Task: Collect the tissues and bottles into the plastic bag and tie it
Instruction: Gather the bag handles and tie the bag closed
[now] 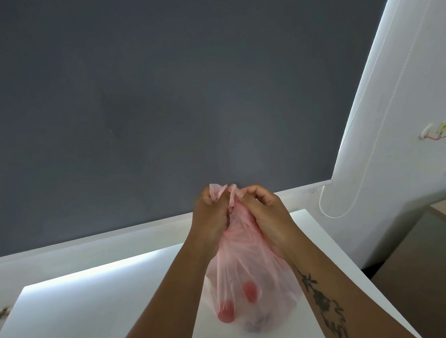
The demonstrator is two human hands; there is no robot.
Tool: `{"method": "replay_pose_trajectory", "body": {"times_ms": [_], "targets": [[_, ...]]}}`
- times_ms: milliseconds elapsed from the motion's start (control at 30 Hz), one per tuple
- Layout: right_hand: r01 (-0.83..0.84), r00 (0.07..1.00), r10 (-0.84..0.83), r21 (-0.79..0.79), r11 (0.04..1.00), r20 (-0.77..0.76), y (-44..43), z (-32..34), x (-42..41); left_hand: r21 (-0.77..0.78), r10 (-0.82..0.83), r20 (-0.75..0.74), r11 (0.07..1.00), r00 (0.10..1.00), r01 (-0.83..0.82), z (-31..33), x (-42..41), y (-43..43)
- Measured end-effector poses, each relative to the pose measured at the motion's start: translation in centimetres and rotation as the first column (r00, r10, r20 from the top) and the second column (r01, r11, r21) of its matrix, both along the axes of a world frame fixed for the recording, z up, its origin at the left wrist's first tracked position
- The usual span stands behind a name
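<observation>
Head view, looking forward and down. A thin pink plastic bag (248, 274) stands over the white table (95, 312), right of centre and toward the near edge. Whether its base bears on the surface cannot be told.

The bag's gathered mouth is drawn up to a narrow neck, and both hands meet there, side by side and touching. The left hand (211, 217) has its fingers curled round one bunched strip of film, whose end sticks out above the knuckles. The right hand (264, 213) pinches the adjoining strip between thumb and bent fingers.

The full body of the bag hangs below and nearer than the hands, between the two forearms. Through the film show two red rounded shapes (250, 291), one nearer and farther left than the other; what they are cannot be told.

A dark floral tattoo (322, 302) runs along the right forearm. Beyond the table hangs a grey roller blind (163, 95). Its white bead cord (367, 138) loops down against the white wall (404, 99) at far right.
</observation>
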State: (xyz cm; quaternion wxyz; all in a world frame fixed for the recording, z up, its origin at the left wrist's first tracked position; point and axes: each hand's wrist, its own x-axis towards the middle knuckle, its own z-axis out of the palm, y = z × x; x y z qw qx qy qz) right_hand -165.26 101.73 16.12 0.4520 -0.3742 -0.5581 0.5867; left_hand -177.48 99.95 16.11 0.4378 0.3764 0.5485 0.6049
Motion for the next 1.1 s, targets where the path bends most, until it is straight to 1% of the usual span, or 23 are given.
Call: {"method": "replay_pose_trajectory", "body": {"times_ms": [67,133,233,267,333,433,467,533,600,633,667,733,800,900,933,1000,1100], "targets": [[-0.040,0.999,0.040,-0.001,0.999,-0.005,-0.2,0.0,0.0,0.001,0.014,-0.013,1.000,1.000,-0.014,-0.1,0.0,0.0],[-0.055,0.998,0.055,0.007,0.998,0.026,0.0,0.0,0.1,0.001,0.006,-0.010,1.000,1.000,-0.006,-0.1,0.0,-0.1],[-0.070,0.997,0.068,-0.049,0.996,-0.039,0.0,-0.1,0.2,0.021,-0.038,-0.060,0.999,0.998,0.039,-0.4,-0.2,-0.2],[-0.043,0.999,0.042,-0.049,0.998,-0.019,0.2,-0.3,0.2,0.003,-0.021,-0.096,1.000,0.995,0.021,-0.4,-0.2,-0.2],[0.056,0.996,-0.056,0.004,0.998,0.075,0.4,-0.9,0.3,-0.027,0.055,-0.205,0.998,0.977,-0.062,-0.8,-0.3,-0.4],[0.245,0.957,-0.257,0.103,0.964,0.135,0.4,-1.2,0.1,0.022,0.153,-0.415,0.987,0.897,-0.158,-1.5,0.1,-0.9],[0.296,0.938,-0.315,0.142,0.945,0.144,0.3,-1.1,-0.1,0.043,0.183,-0.448,0.982,0.875,-0.184,-1.7,0.3,-1.1],[0.345,0.906,-0.386,0.227,0.911,0.172,0.4,-1.2,-0.6,0.058,0.240,-0.423,0.970,0.874,-0.238,-1.9,0.7,-1.3],[0.338,0.891,-0.395,0.252,0.907,0.226,0.9,-1.4,-1.0,0.061,0.264,-0.344,0.964,0.901,-0.259,-1.8,0.8,-1.4],[0.292,0.896,-0.352,0.235,0.927,0.272,1.2,-1.6,-0.9,0.063,0.265,-0.316,0.964,0.911,-0.259,-1.7,0.8,-1.5],[0.213,0.904,-0.273,0.208,0.955,0.328,1.5,-1.5,-0.7,0.069,0.265,-0.305,0.964,0.915,-0.256,-1.6,0.7,-1.7],[-0.008,0.900,-0.043,0.114,0.993,0.433,1.8,-0.8,0.0,0.094,0.272,-0.305,0.962,0.913,-0.255,-1.6,0.5,-1.9],[-0.165,0.846,0.132,0.017,0.986,0.517,2.1,0.1,0.5,0.101,0.272,-0.320,0.962,0.907,-0.252,-1.4,0.4,-2.0],[-0.323,0.749,0.315,-0.094,0.942,0.583,2.3,1.2,1.4,0.110,0.227,-0.376,0.974,0.898,-0.201,-1.1,-0.1,-2.0],[-0.372,0.713,0.363,-0.115,0.921,0.600,2.2,1.5,1.8,0.120,0.206,-0.396,0.978,0.895,-0.172,-1.0,-0.4,-2.0],[-0.451,0.653,0.401,-0.096,0.887,0.643,2.3,1.9,2.4,0.130,0.157,-0.432,0.985,0.888,-0.111,-1.0,-0.8,-2.1],[-0.460,0.638,0.353,-0.028,0.887,0.685,2.4,2.2,2.6,0.101,0.081,-0.445,0.994,0.892,-0.039,-1.0,-0.9,-2.2]]}}
